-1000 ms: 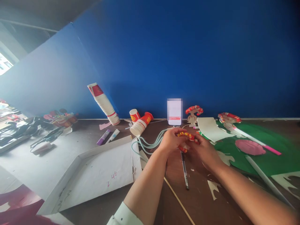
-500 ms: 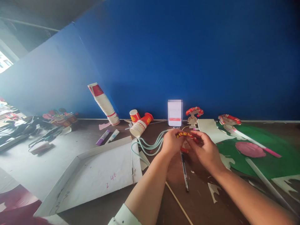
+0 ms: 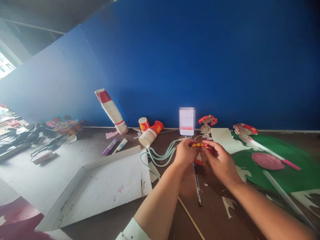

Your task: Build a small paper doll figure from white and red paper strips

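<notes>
My left hand (image 3: 185, 154) and my right hand (image 3: 220, 160) come together above the dark tabletop. Both pinch a small red-and-yellow patterned paper piece (image 3: 198, 145), the left at one end and the right at the other. Fingers cover much of it, and a red edge shows lower down between the hands. Just below lies a pen (image 3: 197, 186). Behind my right hand stands a paper cutout figure (image 3: 205, 128) topped by a red curved band; a similar red-banded piece (image 3: 246, 129) lies further right.
Left are a shallow white box (image 3: 100, 186), coiled pale cable (image 3: 162, 156) and glue sticks (image 3: 110, 146). Paper cups (image 3: 151, 133) and a leaning cup stack (image 3: 112, 111) stand behind, beside a lit phone (image 3: 187, 121). Green sheet (image 3: 295, 146), a marker (image 3: 272, 153) and paper scraps (image 3: 228, 206) lie right.
Both hands have shifted very slightly right with the patterned paper piece still between them. The view has moved a little; the things on the table lie as before.
</notes>
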